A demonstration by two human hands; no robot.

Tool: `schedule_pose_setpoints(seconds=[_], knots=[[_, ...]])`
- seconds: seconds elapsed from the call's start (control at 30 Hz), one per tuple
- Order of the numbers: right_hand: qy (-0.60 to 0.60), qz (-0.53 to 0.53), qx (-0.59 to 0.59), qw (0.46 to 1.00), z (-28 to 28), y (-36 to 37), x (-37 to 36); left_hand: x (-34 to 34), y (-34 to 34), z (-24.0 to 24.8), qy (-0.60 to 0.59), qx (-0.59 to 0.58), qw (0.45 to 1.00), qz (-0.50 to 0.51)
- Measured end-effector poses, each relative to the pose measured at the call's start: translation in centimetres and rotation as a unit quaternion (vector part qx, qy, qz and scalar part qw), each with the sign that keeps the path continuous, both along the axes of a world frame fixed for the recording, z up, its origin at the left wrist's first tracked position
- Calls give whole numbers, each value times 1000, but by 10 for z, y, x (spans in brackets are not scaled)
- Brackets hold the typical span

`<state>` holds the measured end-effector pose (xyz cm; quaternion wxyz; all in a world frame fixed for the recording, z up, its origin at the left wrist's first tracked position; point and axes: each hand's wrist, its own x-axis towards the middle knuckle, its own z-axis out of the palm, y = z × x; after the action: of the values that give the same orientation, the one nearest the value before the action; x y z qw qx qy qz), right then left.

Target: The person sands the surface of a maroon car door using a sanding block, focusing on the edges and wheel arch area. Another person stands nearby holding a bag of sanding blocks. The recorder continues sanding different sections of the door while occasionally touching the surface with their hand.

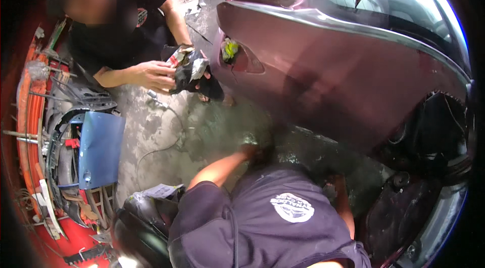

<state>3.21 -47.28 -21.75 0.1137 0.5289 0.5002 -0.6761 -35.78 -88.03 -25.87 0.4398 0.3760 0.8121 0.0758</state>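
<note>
Both my forearms reach toward the shadowed concrete floor in front of the dark red car body (323,73). My left hand (247,150) is low over the floor, blurred and dark, and its fingers cannot be made out. Farther right and nearer me, my right hand (331,187) is partly in shade, with its fingers hidden. Whatever either hand may be touching is lost in the shadow. The car panel beside them has an opening with a bunched yellow-green thing (230,50) in it.
At the far left, a co-worker (113,30) holds a crumpled black and silver package (189,72) in both hands. A cable (174,116) lies on the floor. On the left stand a blue car panel (101,149) and stacked orange bumpers (35,116). A black wheel-arch area (429,126) is at right.
</note>
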Motion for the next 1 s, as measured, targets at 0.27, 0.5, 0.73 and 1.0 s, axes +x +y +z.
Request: schedule_pose_setpoints(seconds=[0.27, 0.5, 0.73, 1.0], knots=[[100, 307, 329, 887, -11, 63, -68, 139, -130, -37, -48, -176, 981, -73], [31, 351, 193, 916, 42, 24, -102, 211, -142, 23, -109, -157, 979, -73], [50, 398, 309, 862, -38, 46, 32, 81, -101, 106, 6, -59, 969, -240], [-17, 251, 255, 934, 35, -26, -20, -91, -60, 260, 167, 48, 857, -485]])
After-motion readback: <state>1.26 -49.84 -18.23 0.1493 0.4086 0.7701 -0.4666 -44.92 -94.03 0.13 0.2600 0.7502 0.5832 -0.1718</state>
